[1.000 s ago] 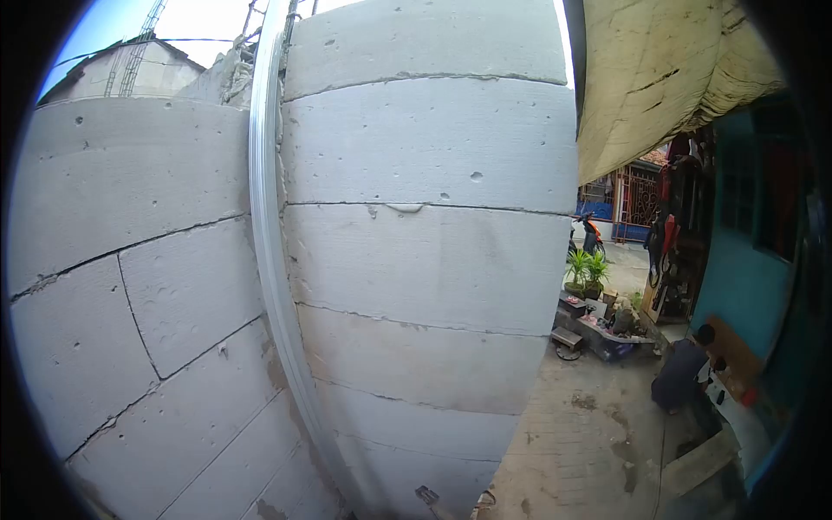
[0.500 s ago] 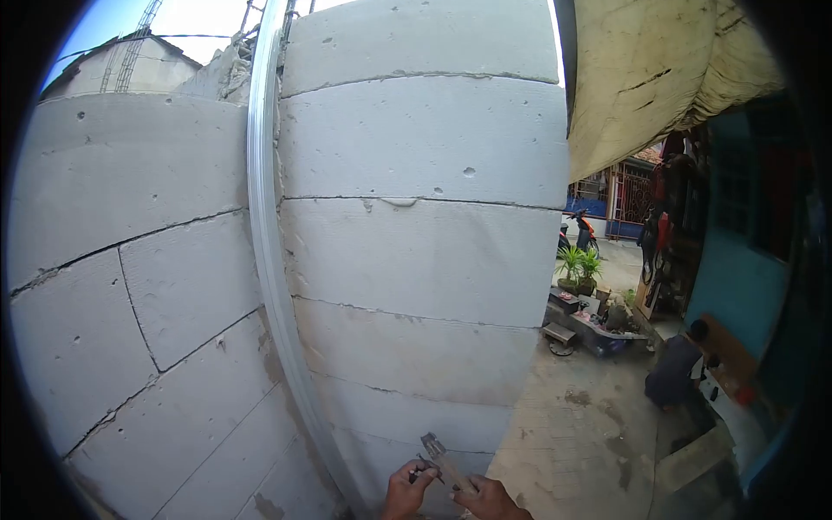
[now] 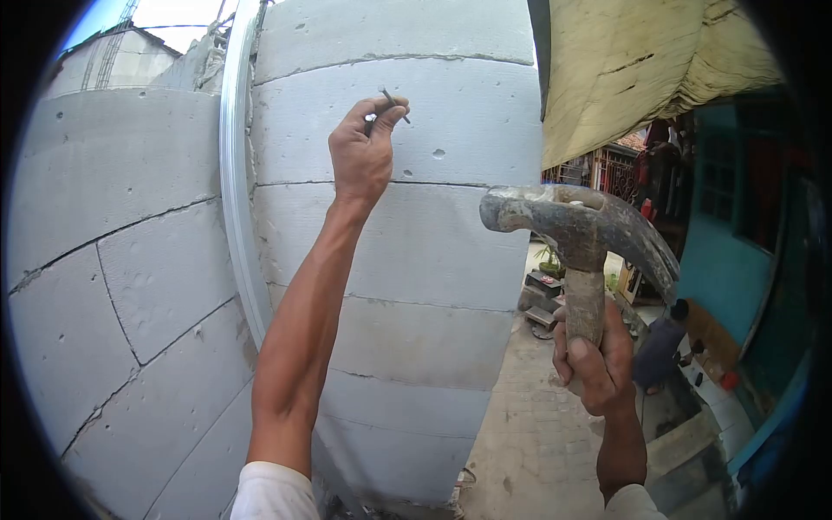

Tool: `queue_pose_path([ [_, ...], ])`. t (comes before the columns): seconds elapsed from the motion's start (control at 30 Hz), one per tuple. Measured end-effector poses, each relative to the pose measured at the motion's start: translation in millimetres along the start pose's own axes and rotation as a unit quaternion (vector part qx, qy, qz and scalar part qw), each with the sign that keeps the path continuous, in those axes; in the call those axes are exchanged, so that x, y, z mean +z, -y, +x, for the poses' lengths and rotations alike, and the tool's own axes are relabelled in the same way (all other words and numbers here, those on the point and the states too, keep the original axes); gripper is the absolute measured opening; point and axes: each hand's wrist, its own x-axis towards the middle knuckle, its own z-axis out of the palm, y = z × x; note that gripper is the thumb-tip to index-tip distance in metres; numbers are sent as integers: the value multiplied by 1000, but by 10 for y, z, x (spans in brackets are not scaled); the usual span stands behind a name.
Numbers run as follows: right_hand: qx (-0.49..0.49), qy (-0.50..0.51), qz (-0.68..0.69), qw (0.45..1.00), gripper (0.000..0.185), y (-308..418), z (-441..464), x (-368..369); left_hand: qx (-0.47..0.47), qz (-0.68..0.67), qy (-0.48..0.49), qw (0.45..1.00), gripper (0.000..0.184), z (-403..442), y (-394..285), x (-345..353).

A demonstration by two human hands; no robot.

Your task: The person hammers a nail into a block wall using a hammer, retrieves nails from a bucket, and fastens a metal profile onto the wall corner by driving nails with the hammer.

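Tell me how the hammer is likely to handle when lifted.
The hammer is probably top-heavy, as its thick, metal-looking head dwarfs the slim handle. It should stay stiff rather than flex, since the handle looks straight and solid. The handle's worn, rough-looking surface likely resists slipping in the right hand.

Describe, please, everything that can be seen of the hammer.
The claw hammer looks old: its dark metal head is scuffed, with pale smears, and its rough, brownish handle looks wooden. It is held nearly upright, head on top, striking face toward picture left, claw curving down to the right. The right hand grips the handle; nothing visibly touches the head.
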Motion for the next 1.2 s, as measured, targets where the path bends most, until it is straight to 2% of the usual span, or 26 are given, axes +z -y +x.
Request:
queue_pose_path([
  [0.07,-62,-21,-134,989,37,45,65,-76,11,9,1,1000,15,25,122,68],
  [0.17,-98,-35,-203,974,40,191,216,-141,25,16,1,1000,13,3,247,104],
  [0.37,-133,-42,-248,959,33,440,630,-130,47,8,2,999,11,-1,311,120],
  [0.43,-207,-55,-263,941,33,509,824,-97,70,-3,0,998,10,14,344,126],
  [0.6,-291,-85,-233,924,32,654,1304,117,75,10,8,997,11,-2,327,117],
  [0.63,-353,-79,-260,895,31,636,1423,142,75,6,6,997,11,-1,320,123],
  [0.7,-412,-72,-286,862,30,581,1561,201,82,12,10,997,11,5,295,125],
  [0.8,-267,5,-353,897,32,485,1684,238,94,20,17,995,11,19,327,104],
  [0.83,-264,7,-353,897,32,510,1725,232,101,21,21,994,11,12,305,107],
  [0.9,-97,89,-415,900,33,605,1758,234,74,27,13,997,13,-30,256,129],
  [0.97,-126,77,-419,896,31,608,1682,265,53,34,2,998,17,-15,274,131],
  [1.03,-260,31,-342,902,31,566,1635,291,89,20,19,996,12,0,317,111],
  [1.07,-260,31,-343,902,31,535,1642,302,90,20,19,996,12,3,328,110],
  [1.1,-323,1,-320,891,30,487,1653,313,87,21,21,996,12,0,339,112],
  [1.17,-385,-28,-294,874,30,395,1694,309,84,24,22,996,11,11,330,110],
  [1.2,-346,-11,-319,882,30,344,1721,279,92,21,25,995,11,14,328,101],
])
